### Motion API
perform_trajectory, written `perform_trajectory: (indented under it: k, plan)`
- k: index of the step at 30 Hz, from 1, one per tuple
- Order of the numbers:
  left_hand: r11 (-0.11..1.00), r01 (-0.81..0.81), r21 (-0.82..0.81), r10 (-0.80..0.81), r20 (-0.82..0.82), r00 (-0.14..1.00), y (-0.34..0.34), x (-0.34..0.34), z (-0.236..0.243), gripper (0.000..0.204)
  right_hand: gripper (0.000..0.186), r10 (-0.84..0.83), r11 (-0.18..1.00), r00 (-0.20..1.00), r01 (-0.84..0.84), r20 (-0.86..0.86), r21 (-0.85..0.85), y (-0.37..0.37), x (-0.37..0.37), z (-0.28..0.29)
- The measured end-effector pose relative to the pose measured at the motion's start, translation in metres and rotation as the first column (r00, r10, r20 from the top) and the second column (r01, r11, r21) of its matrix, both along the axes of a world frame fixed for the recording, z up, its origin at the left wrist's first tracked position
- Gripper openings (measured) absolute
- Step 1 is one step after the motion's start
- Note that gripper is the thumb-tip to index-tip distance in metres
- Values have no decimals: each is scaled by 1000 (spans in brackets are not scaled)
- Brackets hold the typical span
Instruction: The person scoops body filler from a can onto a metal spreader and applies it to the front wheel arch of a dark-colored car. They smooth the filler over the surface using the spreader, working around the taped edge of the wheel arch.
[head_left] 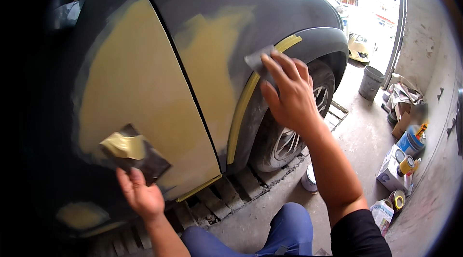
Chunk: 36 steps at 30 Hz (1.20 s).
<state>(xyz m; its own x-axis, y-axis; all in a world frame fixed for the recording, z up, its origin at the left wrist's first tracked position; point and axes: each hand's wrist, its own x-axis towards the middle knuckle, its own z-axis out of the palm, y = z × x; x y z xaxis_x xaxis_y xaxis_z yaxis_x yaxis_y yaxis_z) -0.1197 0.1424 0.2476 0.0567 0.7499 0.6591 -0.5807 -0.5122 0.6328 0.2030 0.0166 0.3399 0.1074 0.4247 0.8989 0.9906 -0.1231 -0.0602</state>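
My left hand (142,196) grips a dark flat putty board (150,164) by its lower edge, with the thumb on top. A lump of pale yellow putty (126,145) lies on the board, in front of the car door (140,88). In my right hand (295,94) is a grey flat putty spreader (256,60), its blade at the fender just above the wheel arch; I cannot tell whether it touches. Yellow masking tape (245,100) follows the arch edge, partly behind this hand. Yellowish filler covers much of the door, and another filler patch (208,54) spreads over the fender.
The car's wheel (284,146) stands beside slatted floor blocks (212,203). A lidded can (309,180) sits on the floor near my knee. Along the right wall are a grey bucket (371,83), a blue tub (411,141), a white box (389,172) and tape rolls (397,200).
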Motion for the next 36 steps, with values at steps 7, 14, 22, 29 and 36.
perform_trajectory:
  k: [7,14,22,29,36]
  plan:
    - [987,-159,28,153,148,977,27,-38,39,43,47,-45,997,994,52,100,-65,40,-8,72]
    - [981,-185,-59,193,192,962,34,-35,32,43,46,-62,996,989,70,137,-55,65,-22,89]
    - [992,-117,-47,124,203,971,39,-44,26,43,44,-62,994,980,78,191,-78,46,-19,76]
    - [989,-135,-66,147,222,964,42,-46,23,44,44,-25,996,978,41,208,-76,63,-24,84]
    - [989,-129,-78,143,211,967,40,-49,24,42,51,7,990,980,21,197,-141,50,-16,27]
